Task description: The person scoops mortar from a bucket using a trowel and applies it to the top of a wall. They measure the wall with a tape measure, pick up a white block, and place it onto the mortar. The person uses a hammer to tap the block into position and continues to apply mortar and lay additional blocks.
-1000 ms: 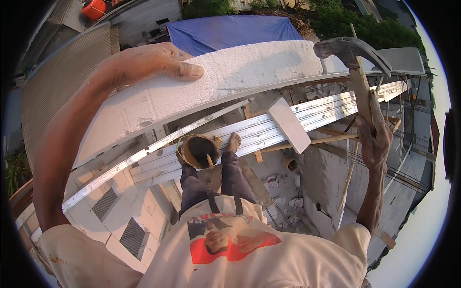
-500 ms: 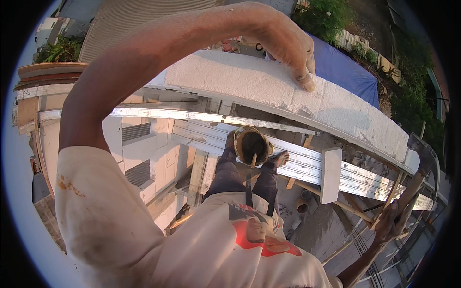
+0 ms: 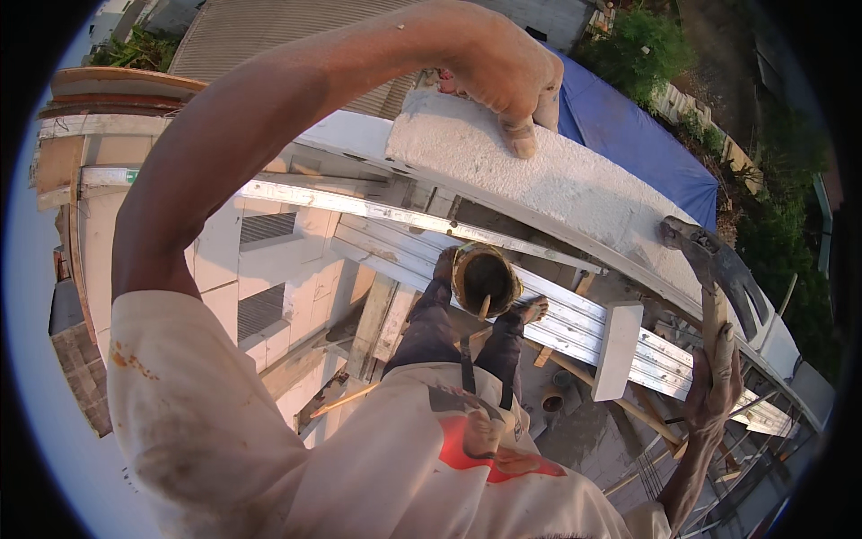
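Note:
A long white lightweight block (image 3: 539,189) lies along the top of the wall. My left hand (image 3: 516,99) is closed over it, thumb on the near part of its top and the other fingers over the far side, partly hidden. At the right, my right hand (image 3: 712,382) grips the wooden handle of a claw hammer (image 3: 714,256). Its dark head is over the block's right part; whether they touch I cannot tell. Below, between my feet, a mortar-smeared bucket (image 3: 485,280) with a wooden-handled tool in it stands on the metal planks (image 3: 566,314).
A smaller white block (image 3: 618,350) stands across the planks right of my feet. A long metal straightedge (image 3: 359,205) runs beside the wall. Poles, thin rods and a lower floor (image 3: 575,449) show beneath. Beyond the wall lie a blue tarp (image 3: 620,144) and a corrugated roof (image 3: 269,40).
My right hand has brought the hammer up and leftward, over the block. My left hand appears further left along it. The block's left end now shows further right.

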Available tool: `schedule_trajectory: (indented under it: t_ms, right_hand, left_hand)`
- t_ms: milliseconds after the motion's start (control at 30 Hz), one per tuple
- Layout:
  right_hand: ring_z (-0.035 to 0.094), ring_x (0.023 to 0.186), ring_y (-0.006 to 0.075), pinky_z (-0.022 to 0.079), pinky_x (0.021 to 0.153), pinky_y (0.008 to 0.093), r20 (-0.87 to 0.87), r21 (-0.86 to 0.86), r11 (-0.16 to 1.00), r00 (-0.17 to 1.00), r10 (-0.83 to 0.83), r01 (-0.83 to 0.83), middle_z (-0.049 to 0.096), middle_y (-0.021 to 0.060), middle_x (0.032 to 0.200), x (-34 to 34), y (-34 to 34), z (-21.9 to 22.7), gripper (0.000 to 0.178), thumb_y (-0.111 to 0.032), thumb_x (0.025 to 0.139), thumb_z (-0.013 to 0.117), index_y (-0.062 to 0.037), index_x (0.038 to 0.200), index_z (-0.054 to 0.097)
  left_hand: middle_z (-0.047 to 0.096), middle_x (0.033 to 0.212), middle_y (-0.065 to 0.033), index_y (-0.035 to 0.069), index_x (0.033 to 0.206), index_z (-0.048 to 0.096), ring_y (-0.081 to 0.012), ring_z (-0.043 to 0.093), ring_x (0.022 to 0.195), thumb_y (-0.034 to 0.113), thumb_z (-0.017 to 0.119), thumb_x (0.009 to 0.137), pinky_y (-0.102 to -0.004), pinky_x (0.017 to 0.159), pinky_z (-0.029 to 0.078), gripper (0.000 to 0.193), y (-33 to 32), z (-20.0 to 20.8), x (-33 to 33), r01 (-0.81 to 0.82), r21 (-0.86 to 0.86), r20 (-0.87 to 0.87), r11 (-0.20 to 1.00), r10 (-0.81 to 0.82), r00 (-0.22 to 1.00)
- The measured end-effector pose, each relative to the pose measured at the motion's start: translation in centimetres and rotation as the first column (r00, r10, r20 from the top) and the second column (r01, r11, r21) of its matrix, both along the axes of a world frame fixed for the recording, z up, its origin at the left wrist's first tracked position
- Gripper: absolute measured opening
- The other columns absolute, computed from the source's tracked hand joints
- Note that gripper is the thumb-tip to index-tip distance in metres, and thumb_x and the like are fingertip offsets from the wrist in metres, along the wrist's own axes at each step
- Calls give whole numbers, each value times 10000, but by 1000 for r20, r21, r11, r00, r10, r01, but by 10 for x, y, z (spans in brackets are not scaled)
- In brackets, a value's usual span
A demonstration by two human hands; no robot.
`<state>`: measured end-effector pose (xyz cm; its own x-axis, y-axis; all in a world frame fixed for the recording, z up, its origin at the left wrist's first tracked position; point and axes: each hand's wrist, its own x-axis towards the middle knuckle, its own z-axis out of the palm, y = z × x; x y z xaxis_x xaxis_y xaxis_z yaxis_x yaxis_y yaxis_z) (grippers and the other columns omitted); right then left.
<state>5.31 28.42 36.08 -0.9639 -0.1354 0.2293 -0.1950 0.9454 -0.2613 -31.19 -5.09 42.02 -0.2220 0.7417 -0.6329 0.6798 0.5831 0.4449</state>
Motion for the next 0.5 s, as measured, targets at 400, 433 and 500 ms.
schedule_trajectory:
  t_ms: [400, 433, 500]
  right_hand:
    - [720, 838, 287, 575, 719, 417, 116, -106, 983, 983, -141, 153, 705, 178, 1015, -14, -36, 34, 808, 51, 845, 734, -206, 1561, 462]
    - [727, 878, 286, 582, 741, 413, 88, -112, 978, 982, -165, 174, 714, 182, 1068, -9, -32, 41, 784, 47, 854, 731, -183, 1555, 467]
    - [733, 971, 287, 591, 788, 395, -15, -152, 964, 975, -222, 217, 707, 202, 1198, 12, -22, 50, 741, 37, 870, 727, -135, 1545, 473]
  left_hand:
    - [789, 985, -148, 62, 1224, 753, -238, 756, 799, 233, 807, 767, -346, 711, 586, 491, 14, -11, -3, 37, -94, -60, 995, -43, 997]
    - [788, 989, -146, 50, 1215, 756, -236, 752, 824, 267, 817, 789, -333, 725, 591, 482, 21, -8, -5, 97, -102, -69, 990, -104, 992]
    - [781, 1054, -153, 77, 1256, 741, -241, 749, 858, 369, 801, 829, -362, 760, 595, 520, 33, -15, -4, 134, 61, -10, 989, -133, 991]
